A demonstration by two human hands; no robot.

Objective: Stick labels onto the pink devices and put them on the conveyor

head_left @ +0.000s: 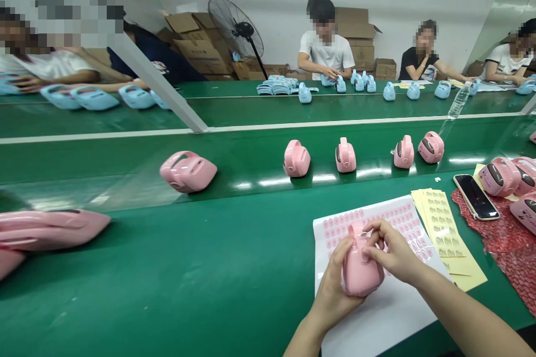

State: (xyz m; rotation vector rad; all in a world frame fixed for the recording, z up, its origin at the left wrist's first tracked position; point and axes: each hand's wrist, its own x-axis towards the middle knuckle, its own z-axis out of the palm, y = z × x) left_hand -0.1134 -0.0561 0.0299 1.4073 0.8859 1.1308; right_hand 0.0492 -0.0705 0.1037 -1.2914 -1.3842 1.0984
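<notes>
My left hand [334, 284] is closed round the side of a pink plastic device [362, 278] with a loop handle on top. It is held above a white sheet of small pink stickers [377, 321]. The fingertips of my right hand [389, 251] are pinched together against the device's upper face, beside the handle and a small round spot. Whatever may be between those fingertips is too small to make out. Next to the sheet, on the right, lie pale yellow sheets with rows of labels [444, 231].
Pink devices [345, 155] stand spaced along the green belt [247, 162]. A phone [476, 196] and red bubble wrap [513, 268] lie at right, near more pink devices [500, 177]. Across the line, co-workers [326, 50] handle blue devices [305, 93]. A slanted post [161, 86] rises at left.
</notes>
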